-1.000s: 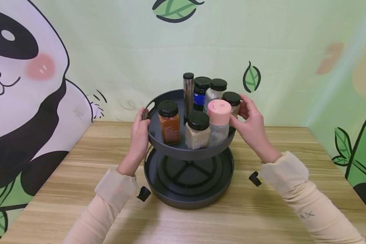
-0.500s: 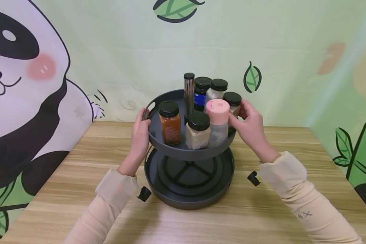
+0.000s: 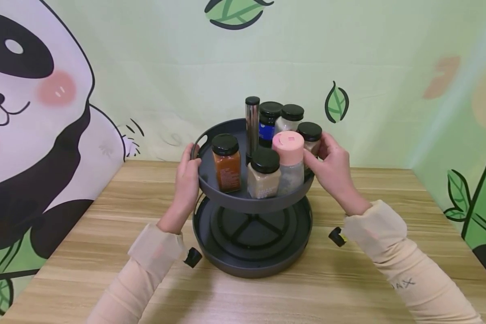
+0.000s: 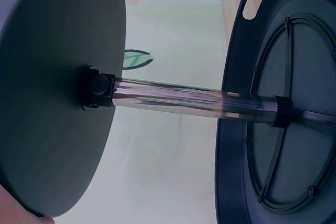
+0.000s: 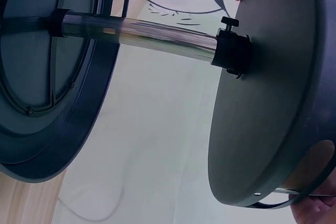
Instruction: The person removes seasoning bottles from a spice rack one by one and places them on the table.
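Observation:
A dark grey two-tier turntable rack stands on the table, its upper tray (image 3: 247, 204) above its lower tray (image 3: 253, 270). My left hand (image 3: 187, 180) grips the upper tray's left handle. On the upper tray's right side, my right hand (image 3: 333, 166) is around a black-lidded jar (image 3: 311, 146), thumb in front and fingers behind. The thumb tip is right at a pink-lidded shaker (image 3: 291, 175). Beside these stand a beige-filled jar (image 3: 263, 182), an orange-brown jar (image 3: 228, 173), a blue-labelled jar (image 3: 266, 130) and a white-filled jar (image 3: 285, 123).
A shiny post (image 3: 252, 126) with a black cap rises through the upper tray. Between the tiers, the left wrist view shows the metal pole (image 4: 184, 98). Wood-grain table (image 3: 105, 252) surrounds the base, with a panda-printed backdrop (image 3: 154, 90) behind.
The pink-lidded shaker has shifted slightly left, with my right thumb beside it. My right fingers have lowered a little behind the black-lidded jar. My left hand keeps its hold on the handle.

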Demonstrator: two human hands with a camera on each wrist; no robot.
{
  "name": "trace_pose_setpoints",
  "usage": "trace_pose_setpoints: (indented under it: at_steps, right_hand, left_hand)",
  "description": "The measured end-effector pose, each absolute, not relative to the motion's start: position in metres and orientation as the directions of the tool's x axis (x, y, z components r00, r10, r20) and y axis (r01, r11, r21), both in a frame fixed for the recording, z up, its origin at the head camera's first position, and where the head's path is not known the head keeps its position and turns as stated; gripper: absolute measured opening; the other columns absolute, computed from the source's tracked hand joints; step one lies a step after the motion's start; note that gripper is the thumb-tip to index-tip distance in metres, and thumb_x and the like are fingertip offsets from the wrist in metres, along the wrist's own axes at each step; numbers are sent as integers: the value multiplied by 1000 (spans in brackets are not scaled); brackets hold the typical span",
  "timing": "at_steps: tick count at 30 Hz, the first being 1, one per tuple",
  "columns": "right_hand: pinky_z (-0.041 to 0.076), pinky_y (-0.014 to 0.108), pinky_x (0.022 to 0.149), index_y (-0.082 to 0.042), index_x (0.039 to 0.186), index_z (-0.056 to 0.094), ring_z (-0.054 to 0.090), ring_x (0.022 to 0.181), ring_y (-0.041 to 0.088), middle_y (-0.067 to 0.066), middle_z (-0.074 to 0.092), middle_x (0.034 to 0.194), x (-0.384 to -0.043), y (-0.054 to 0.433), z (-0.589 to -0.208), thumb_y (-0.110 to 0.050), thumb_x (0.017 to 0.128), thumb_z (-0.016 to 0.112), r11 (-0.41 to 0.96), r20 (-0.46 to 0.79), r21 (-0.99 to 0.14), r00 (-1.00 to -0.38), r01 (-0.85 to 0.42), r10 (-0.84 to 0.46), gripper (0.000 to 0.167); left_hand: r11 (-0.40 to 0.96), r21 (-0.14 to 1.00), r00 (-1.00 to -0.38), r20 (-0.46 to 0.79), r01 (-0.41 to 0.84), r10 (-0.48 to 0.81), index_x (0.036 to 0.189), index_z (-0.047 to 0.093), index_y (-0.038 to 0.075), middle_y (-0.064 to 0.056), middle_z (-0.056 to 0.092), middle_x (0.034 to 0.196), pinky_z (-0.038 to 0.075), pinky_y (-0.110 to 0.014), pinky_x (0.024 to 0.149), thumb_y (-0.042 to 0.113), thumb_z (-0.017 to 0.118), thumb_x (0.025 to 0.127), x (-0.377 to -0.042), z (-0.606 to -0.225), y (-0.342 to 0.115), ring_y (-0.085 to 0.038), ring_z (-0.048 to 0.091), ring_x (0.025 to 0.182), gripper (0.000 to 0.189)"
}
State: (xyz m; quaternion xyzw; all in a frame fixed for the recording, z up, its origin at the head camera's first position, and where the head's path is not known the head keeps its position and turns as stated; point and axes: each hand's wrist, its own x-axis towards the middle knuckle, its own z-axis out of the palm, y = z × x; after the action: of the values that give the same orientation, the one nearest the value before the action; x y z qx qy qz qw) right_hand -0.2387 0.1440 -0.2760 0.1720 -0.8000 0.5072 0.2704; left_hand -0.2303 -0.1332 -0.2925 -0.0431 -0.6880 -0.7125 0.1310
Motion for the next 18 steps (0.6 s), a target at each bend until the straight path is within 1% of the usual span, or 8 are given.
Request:
trace_pose_setpoints:
  at_steps: [8, 18]
  right_hand:
    - [41, 11, 61, 2, 112, 53, 48, 66, 5, 0, 51, 78, -239, 144, -275, -12, 81, 59, 413, 607, -720, -795, -557, -12, 34]
    - [40, 11, 59, 1, 113, 53, 46, 67, 6, 0, 48, 79, -238, 145, -274, -13, 82, 58, 399, 580, -746, -815, -533, -4, 33]
  left_hand:
    - [-16, 967, -958, 251, 255, -136, 142, 15, 6, -8, 23, 146, 20, -25, 108, 10, 29, 89, -231, -293, -133, -11, 21, 134, 55]
    - [-11, 968, -959, 247, 251, -137, 142, 15, 6, -8, 24, 146, 20, -25, 108, 11, 29, 89, -231, -294, -134, -12, 21, 134, 54]
